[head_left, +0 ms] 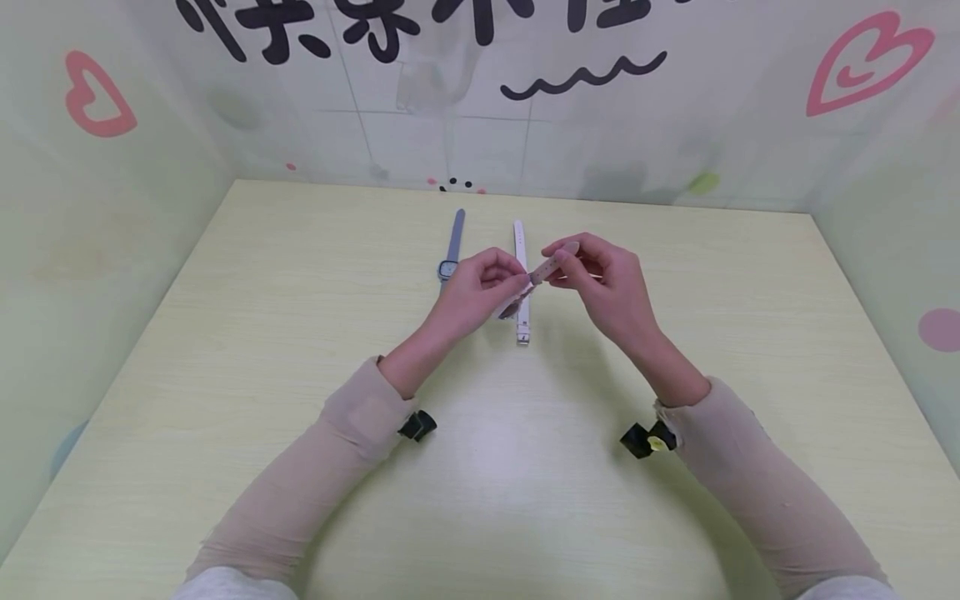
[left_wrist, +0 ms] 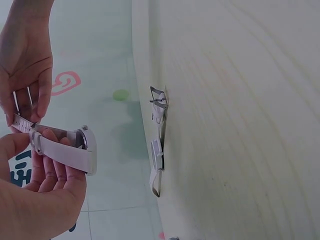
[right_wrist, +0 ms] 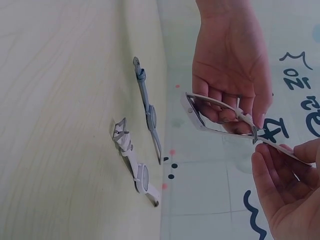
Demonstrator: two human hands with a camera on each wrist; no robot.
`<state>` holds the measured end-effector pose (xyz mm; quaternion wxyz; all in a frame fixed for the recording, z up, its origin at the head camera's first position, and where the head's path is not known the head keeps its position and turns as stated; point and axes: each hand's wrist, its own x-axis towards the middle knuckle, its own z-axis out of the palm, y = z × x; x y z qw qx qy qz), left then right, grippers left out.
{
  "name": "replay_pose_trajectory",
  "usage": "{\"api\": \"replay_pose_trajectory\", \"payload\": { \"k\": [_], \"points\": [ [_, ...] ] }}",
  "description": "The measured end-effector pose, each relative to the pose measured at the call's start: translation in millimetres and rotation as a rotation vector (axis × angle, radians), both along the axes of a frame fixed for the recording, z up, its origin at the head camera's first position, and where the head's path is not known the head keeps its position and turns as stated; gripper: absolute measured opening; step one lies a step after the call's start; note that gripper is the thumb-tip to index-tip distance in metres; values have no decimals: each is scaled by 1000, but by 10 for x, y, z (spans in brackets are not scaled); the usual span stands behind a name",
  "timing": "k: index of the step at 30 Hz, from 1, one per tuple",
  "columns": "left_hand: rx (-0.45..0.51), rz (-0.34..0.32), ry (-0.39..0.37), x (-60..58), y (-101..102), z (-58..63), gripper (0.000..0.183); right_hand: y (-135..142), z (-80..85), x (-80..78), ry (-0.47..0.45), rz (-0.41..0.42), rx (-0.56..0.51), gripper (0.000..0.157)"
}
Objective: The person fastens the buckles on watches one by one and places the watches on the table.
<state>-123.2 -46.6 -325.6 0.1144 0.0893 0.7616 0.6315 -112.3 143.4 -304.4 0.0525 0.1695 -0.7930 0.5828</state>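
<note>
A wristwatch with a pale whitish strap (head_left: pixel 547 267) is held up above the table between both hands. My left hand (head_left: pixel 480 293) grips it beside the buckle, with its fingers inside the strap loop in the left wrist view. My right hand (head_left: pixel 611 283) pinches the tail of the strap, which passes through the buckle (right_wrist: pixel 255 134). The watch case (right_wrist: pixel 194 114) hangs at the loop's far end in the right wrist view. Behind the hands lie a white-strapped watch (head_left: pixel 519 242) and a blue-strapped watch (head_left: pixel 456 237), the latter partly hidden by my left hand.
The pale wood-grain table (head_left: pixel 495 483) reaches back to a wall (head_left: pixel 465 142) with printed drawings and lettering. Side panels (head_left: pixel 97 217) flank it. Small black devices (head_left: pixel 417 426) are worn at both wrists.
</note>
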Motion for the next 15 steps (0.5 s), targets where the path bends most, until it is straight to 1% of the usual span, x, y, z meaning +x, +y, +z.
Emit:
{"api": "replay_pose_trajectory", "payload": {
  "k": [9, 15],
  "points": [
    [18, 1, -16, 6, 1, 5, 15, -6, 10, 14, -3, 1, 10, 23],
    [11, 6, -23, 13, 2, 15, 15, -12, 1, 13, -6, -1, 28, 23]
  ]
}}
